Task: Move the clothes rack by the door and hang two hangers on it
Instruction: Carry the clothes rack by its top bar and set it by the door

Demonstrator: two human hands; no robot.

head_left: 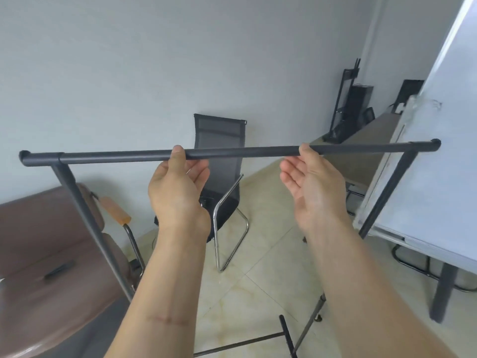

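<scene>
The dark grey clothes rack's top bar (pixel 240 152) runs across the middle of the view, and its legs slope down at the left (pixel 85 215) and right (pixel 387 192). My left hand (pixel 178 187) is under the bar left of its middle, thumb resting on the bar, fingers spread below and not wrapped around it. My right hand (pixel 312 184) is under the bar right of its middle in the same way, palm showing, thumb on the bar. The rack's foot bars (pixel 286 334) show near the floor. No hangers or door are in view.
A black mesh chair (pixel 222 177) with a chrome frame stands just behind the rack. At the left is a brown leather armchair (pixel 51 254), at the right a white table (pixel 426 192). Black stands (pixel 348 107) fill the far corner. Beige tile floor lies between.
</scene>
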